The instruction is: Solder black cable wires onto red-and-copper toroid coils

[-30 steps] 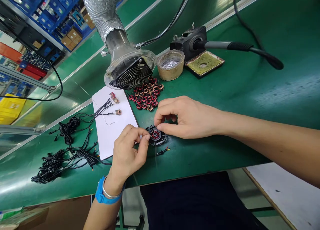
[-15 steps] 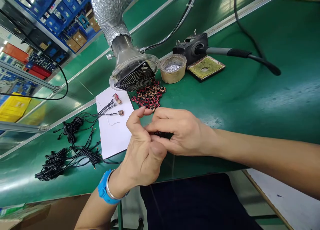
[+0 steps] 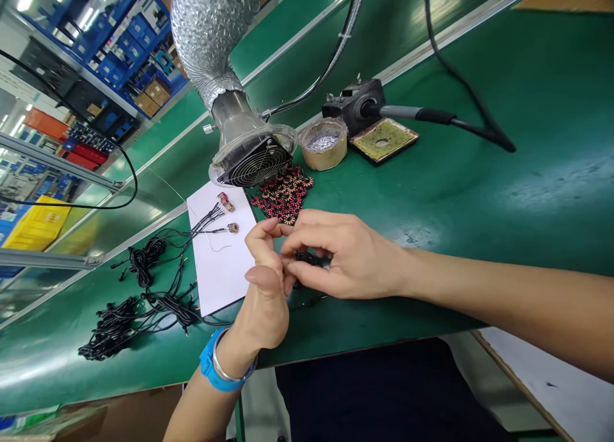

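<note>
Pinching a black housing (image 3: 305, 258)

From the head camera, the right hand (image 3: 348, 256) grips it between the hands, fingers nearly shut over the green surface (image 3: 432, 199). The left hand (image 3: 263, 295) curls in, its hold hidden. Wired coils (image 3: 225, 202) on white paper (image 3: 220, 276) and loose coils (image 3: 283, 199) lie within easy reach.

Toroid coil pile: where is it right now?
In the head view, the toroid coil pile lies on the green bench just below the extractor fan, right of the white sheet and just above the right hand.

The duct (image 3: 208, 39) is crinkled metal foil — the bench mat (image 3: 503, 237) glossy, the held part (image 3: 304, 258) black plastic.
</note>
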Demonstrator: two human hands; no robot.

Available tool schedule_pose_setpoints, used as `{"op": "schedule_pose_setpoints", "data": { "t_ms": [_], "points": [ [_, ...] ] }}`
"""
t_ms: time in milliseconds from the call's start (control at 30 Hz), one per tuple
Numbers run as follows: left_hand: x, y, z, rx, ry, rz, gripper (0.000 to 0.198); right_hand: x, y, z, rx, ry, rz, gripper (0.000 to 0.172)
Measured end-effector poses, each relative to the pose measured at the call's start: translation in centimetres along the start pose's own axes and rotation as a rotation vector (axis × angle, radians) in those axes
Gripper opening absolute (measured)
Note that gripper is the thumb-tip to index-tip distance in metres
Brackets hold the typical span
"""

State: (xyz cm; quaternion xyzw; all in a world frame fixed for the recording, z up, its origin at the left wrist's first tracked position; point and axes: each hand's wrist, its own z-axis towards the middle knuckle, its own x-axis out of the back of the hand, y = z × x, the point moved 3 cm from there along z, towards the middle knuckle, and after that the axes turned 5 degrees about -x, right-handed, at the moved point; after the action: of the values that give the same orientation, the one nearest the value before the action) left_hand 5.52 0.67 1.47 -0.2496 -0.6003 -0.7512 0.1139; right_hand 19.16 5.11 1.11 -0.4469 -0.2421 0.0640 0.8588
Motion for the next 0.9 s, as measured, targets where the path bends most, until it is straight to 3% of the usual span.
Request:
{"op": "schedule_pose_setpoints", "data": {
  "t_ms": [167, 233, 300, 367, 533, 733, 900],
  "points": [
    [0.1, 0.4, -0.2, -0.021, 0.074, 0.111, 0.062, -0.8, -0.3, -0.3, 0.055, 0.016, 0.01, 0.012],
    [0.3, 0.7, -0.1, 0.011, 0.006, 0.079, 0.055, -0.5, -0.2, -0.1, 0.041, 0.005, 0.017, 0.011],
    [0.7, 0.7, 0.2, 0.074, -0.1, 0.016, 0.046, 0.2, 0.0, 0.1, -0.037, 0.047, 0.03, 0.009],
    [1.3, 0.4, 0.3, 0.135, -0.134, -0.047, 0.031, 0.9, 0.4, 0.4, -0.134, 0.098, 0.07, 0.007],
    [2.6, -1.1, 0.2, 0.164, 0.055, -0.107, 0.016, 0.9, 0.7, 0.6, -0.164, 0.061, 0.168, 0.008],
    [2.8, -1.1, -0.3, 0.025, 0.136, 0.118, 0.009, 0.8, 1.1, 0.4, -0.166, 0.016, 0.151, 0.009],
    [3.1, 0.0, -0.4, -0.213, 0.114, 0.443, 0.005, 0.6, 1.6, 0.2, -0.109, -0.134, -0.107, 0.007]
  ]
}}
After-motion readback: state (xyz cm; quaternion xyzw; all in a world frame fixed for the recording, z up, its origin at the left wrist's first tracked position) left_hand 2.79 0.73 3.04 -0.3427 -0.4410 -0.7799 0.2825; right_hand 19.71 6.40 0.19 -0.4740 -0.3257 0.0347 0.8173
